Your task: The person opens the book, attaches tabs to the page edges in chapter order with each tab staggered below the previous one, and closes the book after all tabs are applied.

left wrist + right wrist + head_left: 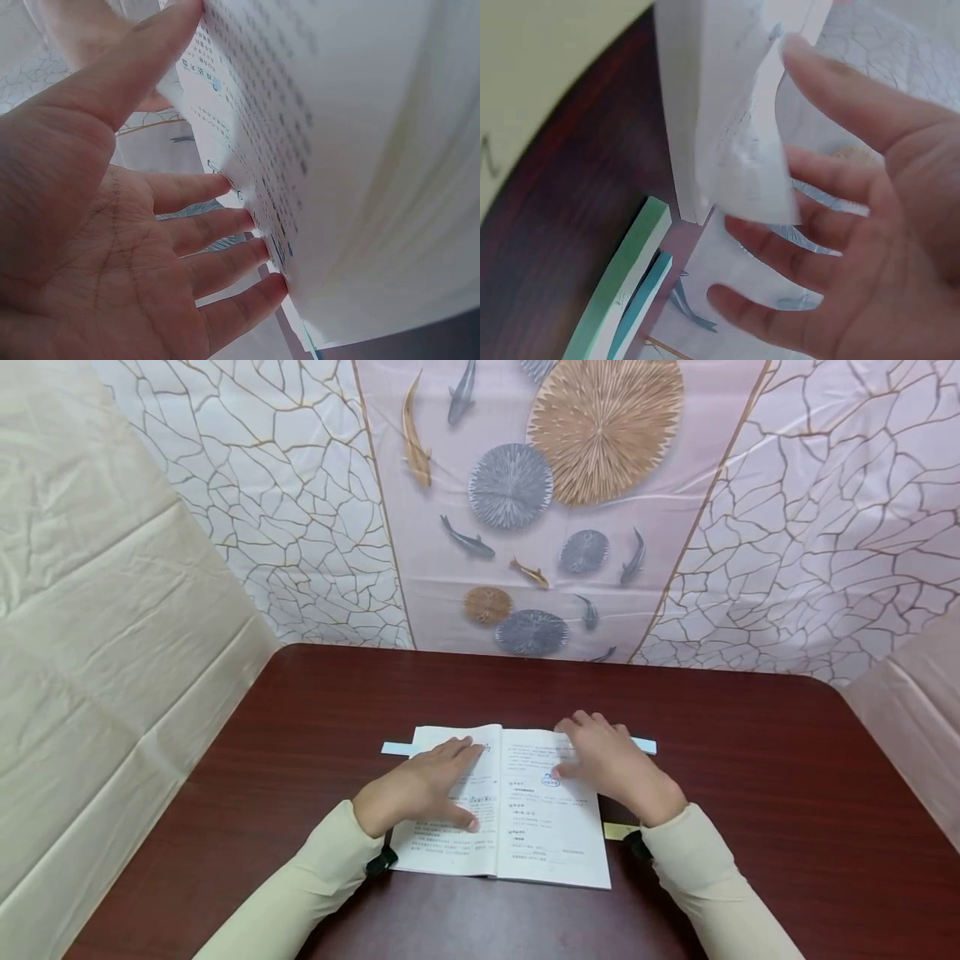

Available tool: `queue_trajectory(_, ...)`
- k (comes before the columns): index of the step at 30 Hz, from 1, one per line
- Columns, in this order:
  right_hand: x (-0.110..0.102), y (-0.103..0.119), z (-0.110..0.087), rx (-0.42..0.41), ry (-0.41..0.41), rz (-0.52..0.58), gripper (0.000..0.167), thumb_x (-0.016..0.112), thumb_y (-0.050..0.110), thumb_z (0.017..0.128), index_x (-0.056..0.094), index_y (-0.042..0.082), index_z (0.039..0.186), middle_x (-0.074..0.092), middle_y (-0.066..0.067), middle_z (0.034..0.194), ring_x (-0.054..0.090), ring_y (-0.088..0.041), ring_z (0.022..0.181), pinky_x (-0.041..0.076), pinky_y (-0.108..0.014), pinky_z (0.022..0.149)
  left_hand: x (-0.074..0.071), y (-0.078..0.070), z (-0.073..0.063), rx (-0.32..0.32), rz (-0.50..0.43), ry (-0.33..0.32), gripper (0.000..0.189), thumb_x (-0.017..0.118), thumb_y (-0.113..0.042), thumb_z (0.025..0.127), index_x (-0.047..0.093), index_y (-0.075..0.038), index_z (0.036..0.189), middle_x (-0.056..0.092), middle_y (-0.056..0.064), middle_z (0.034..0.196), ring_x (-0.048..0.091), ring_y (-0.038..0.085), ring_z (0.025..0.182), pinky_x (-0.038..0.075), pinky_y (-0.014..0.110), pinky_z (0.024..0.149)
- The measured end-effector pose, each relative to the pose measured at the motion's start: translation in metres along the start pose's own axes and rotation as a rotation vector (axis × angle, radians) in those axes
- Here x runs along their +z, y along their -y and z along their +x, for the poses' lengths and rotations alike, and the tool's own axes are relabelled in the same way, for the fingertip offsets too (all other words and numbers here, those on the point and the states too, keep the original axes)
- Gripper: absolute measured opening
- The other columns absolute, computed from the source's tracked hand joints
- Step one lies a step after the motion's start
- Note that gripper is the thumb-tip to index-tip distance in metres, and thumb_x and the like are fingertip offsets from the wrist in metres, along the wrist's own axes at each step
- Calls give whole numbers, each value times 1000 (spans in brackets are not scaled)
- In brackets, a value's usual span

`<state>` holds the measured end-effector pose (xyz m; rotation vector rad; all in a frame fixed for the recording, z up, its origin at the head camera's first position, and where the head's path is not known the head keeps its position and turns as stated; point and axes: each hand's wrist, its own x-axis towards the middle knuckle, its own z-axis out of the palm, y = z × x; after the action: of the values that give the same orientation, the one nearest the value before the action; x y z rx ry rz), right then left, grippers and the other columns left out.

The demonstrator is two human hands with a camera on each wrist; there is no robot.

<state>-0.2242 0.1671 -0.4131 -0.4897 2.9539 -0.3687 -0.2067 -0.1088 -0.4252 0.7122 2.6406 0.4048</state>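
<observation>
Open book (517, 814) under a person's left hand (423, 787) and right hand (617, 768).
In the head view, the book lies on the dark red table (300, 793), a hand over each page. In the left wrist view, the left hand is spread wide, fingertips (274, 283) touching the paper, gripping nothing. In the right wrist view, the right fingers stand loosely apart from the thumb (840, 86) at a curling page (756, 184).
</observation>
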Motion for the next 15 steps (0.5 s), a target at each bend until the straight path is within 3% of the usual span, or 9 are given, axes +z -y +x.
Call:
queue_trajectory(4, -9, -7, 0, -7, -91, 282, 37, 70, 26, 104, 67, 1, 131, 71, -20, 111, 66, -33, 95, 54, -50, 83, -1, -1, 0, 7, 7, 1, 108, 90, -44, 83, 31, -12, 167, 26, 10, 174, 23, 30, 161, 29, 49, 126)
queue_trajectory(7, -14, -8, -3, -29, -95, 493, 43, 52, 30, 113, 62, -1, 140, 73, -18, 106, 66, -24, 88, 53, -43, 81, -2, 0, 0, 12, 12, 4, 108, 90, -45, 83, 30, -11, 167, 26, 11, 174, 24, 30, 160, 30, 49, 125)
queue_trajectory(9, -16, -6, -5, -49, -48, 656, 48, 40, 30, 116, 54, -4, 148, 72, -22, 114, 70, -26, 96, 57, -43, 84, -2, 2, 1, 18, 16, 5, 109, 90, -47, 83, 31, -9, 167, 27, 11, 173, 26, 30, 160, 31, 48, 125)
queue_trajectory(11, -16, -2, -6, -73, 6, 800, 50, 32, 28, 118, 47, -6, 153, 68, -24, 130, 70, -30, 114, 58, -45, 93, -3, 4, 1, 29, 22, 2, 109, 90, -49, 83, 32, -8, 166, 30, 11, 172, 29, 30, 158, 32, 47, 124)
queue_trajectory(13, -14, 4, -5, -88, 57, 901, 47, 32, 22, 117, 45, -6, 153, 64, -27, 135, 67, -36, 120, 60, -46, 92, -4, 8, 1, 36, 21, -6, 109, 90, -50, 82, 34, -8, 165, 33, 10, 171, 32, 29, 157, 34, 47, 124)
queue_trajectory(15, -11, 11, -4, -104, 83, 918, 43, 37, 17, 116, 47, -4, 153, 62, -27, 136, 67, -38, 121, 61, -45, 90, -5, 11, 2, 39, 20, -13, 107, 90, -50, 82, 36, -8, 164, 36, 9, 170, 35, 28, 156, 35, 46, 123)
